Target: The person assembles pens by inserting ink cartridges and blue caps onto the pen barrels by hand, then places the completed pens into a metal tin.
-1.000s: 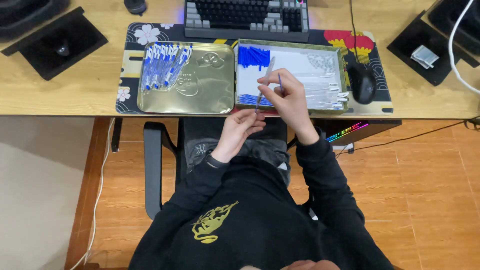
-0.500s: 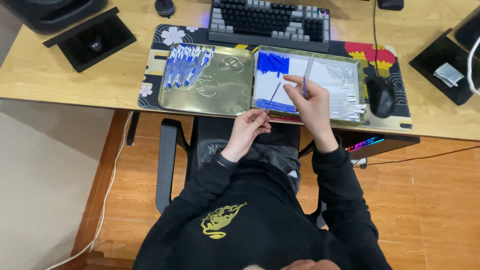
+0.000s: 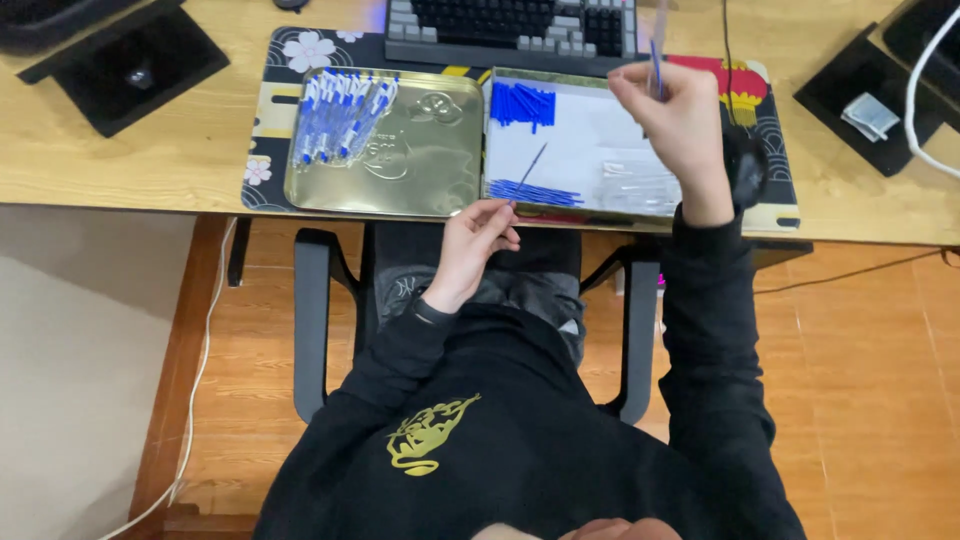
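Left hand (image 3: 478, 232) pinches refill (image 3: 530, 170) over box (image 3: 590, 140). Right hand (image 3: 672, 118) grips pen barrel (image 3: 657, 55), raised. Finished pens (image 3: 340, 115) piled on lid (image 3: 400, 150). Caps (image 3: 523, 103), refills (image 3: 545, 192), barrels (image 3: 635, 185) remain; judging under halfway.

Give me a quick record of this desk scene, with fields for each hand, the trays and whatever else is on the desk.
left hand: pinches a thin blue refill
right hand: raised, holds a clear pen barrel
white tray: blue caps, loose refills, clear barrels
gold tray: row of finished blue pens
desk: keyboard, patterned mat, black mouse
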